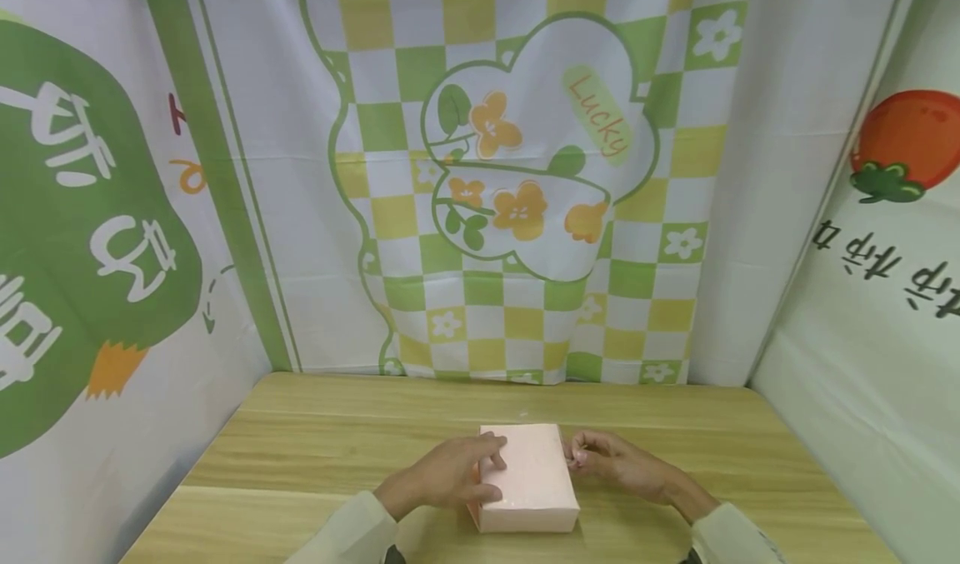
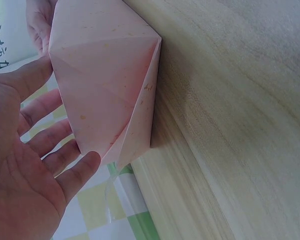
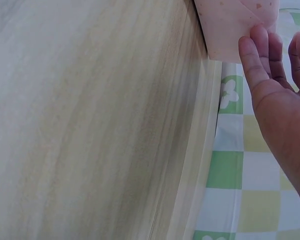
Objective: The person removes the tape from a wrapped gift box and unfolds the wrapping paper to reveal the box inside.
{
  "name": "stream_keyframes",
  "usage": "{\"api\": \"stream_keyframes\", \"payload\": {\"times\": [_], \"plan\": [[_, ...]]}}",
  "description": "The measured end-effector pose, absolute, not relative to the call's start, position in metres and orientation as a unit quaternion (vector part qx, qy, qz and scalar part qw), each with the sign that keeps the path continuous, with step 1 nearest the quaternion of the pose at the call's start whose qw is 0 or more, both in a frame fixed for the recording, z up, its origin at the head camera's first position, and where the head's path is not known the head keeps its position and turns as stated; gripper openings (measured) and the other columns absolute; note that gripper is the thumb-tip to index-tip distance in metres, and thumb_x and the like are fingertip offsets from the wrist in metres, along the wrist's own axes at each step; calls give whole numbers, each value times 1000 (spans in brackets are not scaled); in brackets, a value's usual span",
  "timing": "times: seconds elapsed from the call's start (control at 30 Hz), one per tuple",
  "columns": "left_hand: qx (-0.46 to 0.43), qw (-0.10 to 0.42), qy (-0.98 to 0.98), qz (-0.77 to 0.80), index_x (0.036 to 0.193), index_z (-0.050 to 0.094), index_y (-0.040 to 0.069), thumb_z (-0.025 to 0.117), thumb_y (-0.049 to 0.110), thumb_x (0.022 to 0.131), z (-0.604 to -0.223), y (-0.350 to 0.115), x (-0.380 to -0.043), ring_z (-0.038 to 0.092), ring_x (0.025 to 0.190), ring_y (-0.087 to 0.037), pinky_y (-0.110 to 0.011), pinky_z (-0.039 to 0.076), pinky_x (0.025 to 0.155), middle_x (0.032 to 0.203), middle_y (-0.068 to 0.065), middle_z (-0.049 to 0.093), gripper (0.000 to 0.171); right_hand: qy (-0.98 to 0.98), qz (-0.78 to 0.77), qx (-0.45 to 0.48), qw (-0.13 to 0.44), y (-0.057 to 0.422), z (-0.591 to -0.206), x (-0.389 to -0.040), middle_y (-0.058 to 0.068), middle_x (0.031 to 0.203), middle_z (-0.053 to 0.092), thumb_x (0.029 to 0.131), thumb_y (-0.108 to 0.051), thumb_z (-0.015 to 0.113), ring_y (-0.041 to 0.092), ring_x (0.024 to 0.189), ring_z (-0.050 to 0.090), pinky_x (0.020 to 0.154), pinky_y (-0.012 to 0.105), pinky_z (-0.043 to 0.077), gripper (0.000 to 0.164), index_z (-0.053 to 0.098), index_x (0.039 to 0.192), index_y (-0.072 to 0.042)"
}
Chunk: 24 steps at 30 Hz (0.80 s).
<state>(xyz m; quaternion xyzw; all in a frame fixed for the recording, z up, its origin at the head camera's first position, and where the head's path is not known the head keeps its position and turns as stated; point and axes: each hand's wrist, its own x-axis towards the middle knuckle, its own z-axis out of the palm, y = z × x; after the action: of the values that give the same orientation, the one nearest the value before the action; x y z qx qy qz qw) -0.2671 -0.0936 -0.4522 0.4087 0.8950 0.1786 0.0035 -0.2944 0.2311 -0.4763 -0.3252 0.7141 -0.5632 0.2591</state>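
A pale pink paper-wrapped box (image 1: 525, 468) lies on the table between both hands. My left hand (image 1: 453, 471) rests against its left side and top edge, fingers spread and loosely bent. In the left wrist view, the left hand (image 2: 25, 165) touches the box's upper edge beside a folded triangular paper flap (image 2: 137, 112). A clear strip (image 2: 109, 197), like tape, juts out beyond that flap. At the right side, my right hand (image 1: 618, 464) pinches a small clear piece, seemingly tape, between thumb and index finger. Other fingertips of the right hand (image 3: 285, 95) touch the box's end face.
The wooden table (image 1: 315, 439) stretches out around the box. Behind it hangs a green and yellow checked curtain (image 1: 525, 322). Printed white cloths, one on the left (image 1: 232, 314) and one on the right (image 1: 862, 364), enclose the sides.
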Motion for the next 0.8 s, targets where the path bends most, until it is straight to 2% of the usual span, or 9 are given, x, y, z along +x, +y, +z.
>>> {"api": "stream_keyframes", "payload": {"times": [0.17,0.37,0.43,0.6,0.7,0.8], "plan": [[408,4,896,176,140,49,1,70,35,90,-452,-93,-267,50,136,-23,-37,41,115,117,10,69,64,714,-566,-320,258,232,-477,-293,12,122,51,106,-16,41,19,121,57,111,57,41,34,37,109,17],[408,7,895,180,140,48,1,70,35,91,-451,-93,-267,49,137,-23,-38,40,116,117,10,69,64,711,-571,-321,256,236,-479,-292,24,136,49,107,-16,39,19,123,56,113,55,40,34,38,112,17],[408,8,895,182,140,48,1,70,35,91,-451,-93,-267,49,137,-24,-39,40,116,117,10,69,64,709,-573,-322,254,240,-481,-292,24,137,49,107,-16,38,20,123,56,113,53,40,31,40,112,15],[410,5,894,182,140,48,1,70,34,90,-453,-92,-267,49,137,-24,-39,39,117,117,10,69,64,698,-589,-329,240,251,-485,-291,29,133,48,107,-10,37,20,122,58,111,47,43,29,42,118,16],[413,-3,892,181,140,47,0,70,32,91,-456,-93,-267,49,137,-25,-40,36,118,117,8,70,64,713,-582,-331,207,257,-486,-290,34,127,48,107,-9,37,22,118,60,105,46,49,30,44,122,17],[415,-7,891,183,141,47,-1,70,30,91,-458,-94,-266,48,138,-25,-40,34,120,117,7,70,63,750,-554,-324,162,263,-484,-287,32,124,50,107,-11,37,21,114,60,99,44,54,31,48,122,14]]}}
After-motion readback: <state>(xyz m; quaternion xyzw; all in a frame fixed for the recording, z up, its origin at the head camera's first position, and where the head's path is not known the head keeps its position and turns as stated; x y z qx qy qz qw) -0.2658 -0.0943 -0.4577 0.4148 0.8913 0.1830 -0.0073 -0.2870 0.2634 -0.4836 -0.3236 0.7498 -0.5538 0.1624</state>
